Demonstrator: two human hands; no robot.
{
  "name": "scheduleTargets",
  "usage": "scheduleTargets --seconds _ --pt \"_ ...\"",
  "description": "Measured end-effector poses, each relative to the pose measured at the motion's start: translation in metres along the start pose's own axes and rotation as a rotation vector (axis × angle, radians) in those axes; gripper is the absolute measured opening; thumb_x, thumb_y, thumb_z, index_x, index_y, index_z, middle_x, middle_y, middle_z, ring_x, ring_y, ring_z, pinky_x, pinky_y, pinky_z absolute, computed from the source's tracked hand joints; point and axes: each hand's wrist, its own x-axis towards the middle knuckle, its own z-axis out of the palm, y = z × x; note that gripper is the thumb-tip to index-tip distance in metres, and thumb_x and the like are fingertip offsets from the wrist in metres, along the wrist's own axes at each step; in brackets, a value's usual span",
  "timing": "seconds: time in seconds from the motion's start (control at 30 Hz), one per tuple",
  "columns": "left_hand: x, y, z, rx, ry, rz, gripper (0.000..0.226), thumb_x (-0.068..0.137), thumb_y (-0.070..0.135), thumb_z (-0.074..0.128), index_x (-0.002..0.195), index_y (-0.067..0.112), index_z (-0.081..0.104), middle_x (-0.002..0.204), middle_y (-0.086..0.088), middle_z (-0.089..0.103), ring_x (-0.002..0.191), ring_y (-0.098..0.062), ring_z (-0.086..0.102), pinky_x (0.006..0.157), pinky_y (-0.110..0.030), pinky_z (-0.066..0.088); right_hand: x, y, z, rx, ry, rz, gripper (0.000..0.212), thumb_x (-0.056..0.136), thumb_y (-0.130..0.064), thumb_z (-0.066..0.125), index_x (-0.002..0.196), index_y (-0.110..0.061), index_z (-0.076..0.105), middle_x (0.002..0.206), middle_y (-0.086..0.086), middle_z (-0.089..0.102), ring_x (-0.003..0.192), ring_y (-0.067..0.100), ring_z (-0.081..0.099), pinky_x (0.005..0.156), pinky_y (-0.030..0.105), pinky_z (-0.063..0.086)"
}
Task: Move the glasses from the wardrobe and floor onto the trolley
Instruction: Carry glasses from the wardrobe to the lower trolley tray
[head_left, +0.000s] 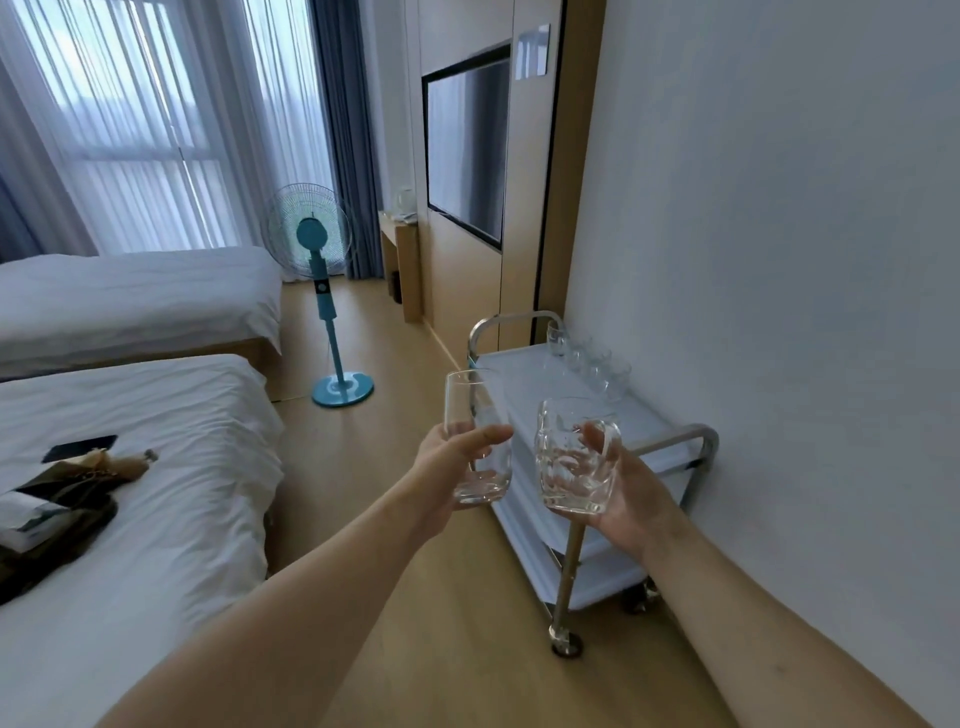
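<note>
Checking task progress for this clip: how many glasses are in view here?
About 7. A tall glass in the left hand, a dimpled mug in the right hand, and roughly five in a row along the trolley by the wall; overlap blurs the count.

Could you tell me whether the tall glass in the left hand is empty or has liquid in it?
Empty, as far as shows: the tall glass in the left hand looks clear throughout, with no liquid line.

Tall clear tumbler (475, 441) and dimpled clear mug (574, 457): both upright, held aloft. Glass row (592, 364): trolley (519, 384) top, far-right edge.
</note>
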Motion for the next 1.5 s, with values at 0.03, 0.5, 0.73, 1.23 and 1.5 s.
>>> scheduleTargets --seconds 0.03,0.5,0.73,1.23,1.5 --pt "0.009 0.002 0.001 0.012 0.001 -0.001 0.071 0.067 0.03 0.093 0.125 0.013 0.055 0.127 -0.02 0.061 0.114 -0.04 0.065 0.088 -0.059 0.058 0.01 -0.003 -0.004 0.009 -0.007 -0.005 0.057 0.089 -0.039 0.073 0.135 -0.007 0.062 0.14 0.023 0.058 0.124 0.044 0.06 0.105 0.061 0.046" --pt "0.176 0.048 0.056 0.163 -0.001 -0.048 0.08 0.06 0.039 0.095 0.125 0.023 0.052 0.124 -0.012 0.061 0.107 -0.034 0.068 0.086 -0.053 0.061 0.156 -0.082 -0.058 -0.027 0.01 -0.065 0.101 0.052 -0.048 0.097 0.137 -0.013 0.059 0.132 0.021 0.065 0.117 0.043 0.064 0.099 0.061 0.051" --pt "0.248 0.047 0.082 0.166 -0.005 -0.109 0.083 0.058 0.038 0.097 0.126 0.018 0.054 0.123 -0.015 0.063 0.093 -0.033 0.075 0.074 -0.045 0.062 0.203 -0.096 -0.1 0.061 0.069 -0.074 0.085 0.064 -0.05 0.091 0.135 -0.015 0.062 0.131 0.021 0.066 0.116 0.045 0.065 0.099 0.062 0.051" --pt "0.419 0.07 0.075 0.261 -0.278 -0.164 0.091 0.055 0.044 0.097 0.132 0.019 0.054 0.124 -0.012 0.061 0.1 -0.036 0.072 0.081 -0.053 0.062 0.315 -0.109 -0.127 0.085 0.392 -0.185 0.051 0.087 -0.044 0.075 0.129 -0.017 0.069 0.127 0.02 0.068 0.109 0.043 0.069 0.086 0.057 0.057" --pt "0.509 0.087 0.057 0.259 -0.423 -0.229 0.088 0.053 0.045 0.096 0.127 0.02 0.055 0.122 -0.012 0.061 0.1 -0.034 0.072 0.08 -0.054 0.062 0.372 -0.103 -0.119 0.071 0.595 -0.217 0.034 0.09 -0.043 0.071 0.118 -0.027 0.075 0.123 0.011 0.07 0.109 0.037 0.07 0.095 0.058 0.054"
